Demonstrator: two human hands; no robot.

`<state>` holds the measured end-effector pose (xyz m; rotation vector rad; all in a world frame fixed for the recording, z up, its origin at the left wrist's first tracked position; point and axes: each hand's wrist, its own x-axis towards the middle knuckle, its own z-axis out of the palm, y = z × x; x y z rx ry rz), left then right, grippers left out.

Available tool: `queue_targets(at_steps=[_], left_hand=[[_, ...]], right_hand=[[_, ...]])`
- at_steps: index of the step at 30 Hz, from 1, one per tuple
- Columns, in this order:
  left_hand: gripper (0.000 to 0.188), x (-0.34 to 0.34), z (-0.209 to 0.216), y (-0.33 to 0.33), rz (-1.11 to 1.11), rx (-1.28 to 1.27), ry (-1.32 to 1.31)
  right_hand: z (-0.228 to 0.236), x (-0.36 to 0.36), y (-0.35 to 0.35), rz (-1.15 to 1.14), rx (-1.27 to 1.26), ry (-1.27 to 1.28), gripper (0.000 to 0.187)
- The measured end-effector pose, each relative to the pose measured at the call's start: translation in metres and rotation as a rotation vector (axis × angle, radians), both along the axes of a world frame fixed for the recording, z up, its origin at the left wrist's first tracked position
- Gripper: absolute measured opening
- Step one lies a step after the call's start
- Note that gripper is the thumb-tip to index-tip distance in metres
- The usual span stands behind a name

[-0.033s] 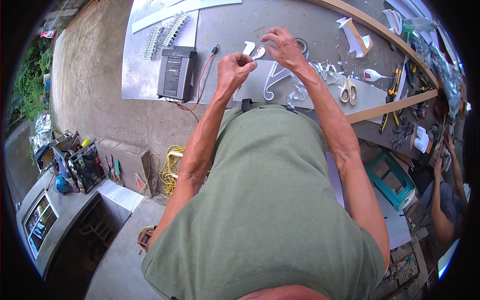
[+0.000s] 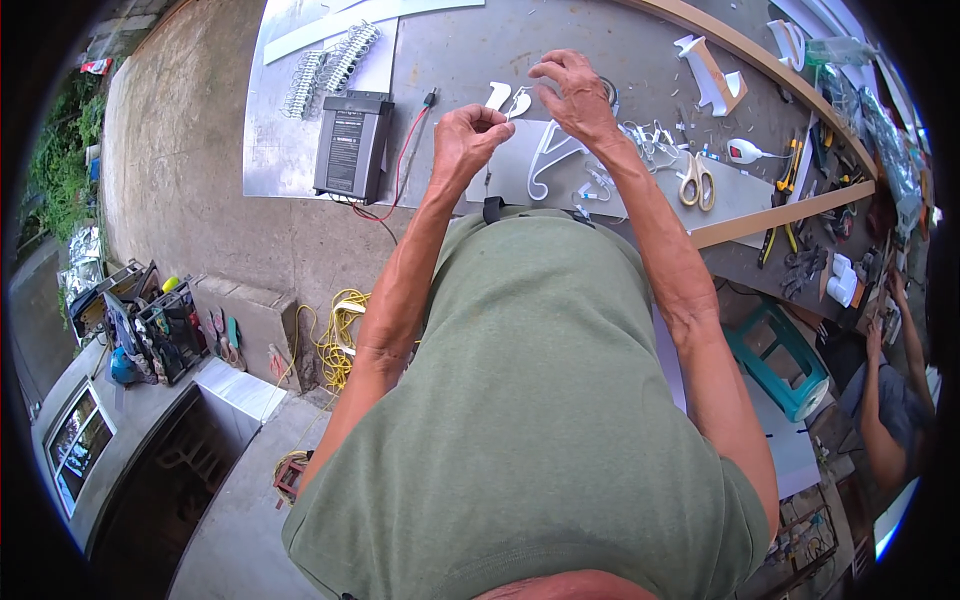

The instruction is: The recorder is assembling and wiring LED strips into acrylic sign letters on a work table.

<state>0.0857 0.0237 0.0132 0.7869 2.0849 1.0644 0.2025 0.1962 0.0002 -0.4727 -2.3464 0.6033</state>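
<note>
Holds 2 bare forearms [image 2: 403,275] extended forward; pinches with left hand [image 2: 465,140]; poises right hand [image 2: 580,102] just beside, slightly farther forward, with fingers [image 2: 550,72] loosely curved.

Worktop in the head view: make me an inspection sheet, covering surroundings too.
Surface: grey worktop, small scraps scattered.
Job's things: small white curved pieces near both hands; larger white hooked piece nearer the body.
Clutter: beige-handled scissors, yellow-and-black tool.
Hands: left hand pinched, held item too small to identify; right hand curled, grip unclear.
Cables: red lead beside grey electrical unit; yellow cord coiled on the floor.
Surroundings: teal stool, co-worker's arm at right.
</note>
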Motion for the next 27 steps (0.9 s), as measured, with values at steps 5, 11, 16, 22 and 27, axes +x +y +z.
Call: queue_targets(at_steps=[5, 11, 16, 22, 27], left_hand=[[0.021, 0.015, 0.046, -0.008, 0.108, 0.189, -0.246], [0.018, 0.032, 0.085, -0.012, 0.046, 0.224, -0.079], [0.017, 0.037, 0.085, -0.016, -0.001, 0.236, 0.086], [0.016, 0.039, 0.086, -0.015, -0.072, 0.290, 0.208], [0.015, 0.040, 0.087, -0.017, -0.104, 0.303, 0.281]], right_hand=[[0.064, 0.034, -0.037, -0.048, -0.525, -0.170, 0.014], [0.086, 0.052, -0.060, 0.120, -1.138, -0.032, 0.018], [0.087, 0.059, -0.065, 0.118, -1.235, -0.004, 0.018], [0.089, 0.063, -0.069, 0.082, -1.210, 0.014, 0.016], [0.090, 0.064, -0.072, 0.065, -1.173, 0.013, 0.013]])
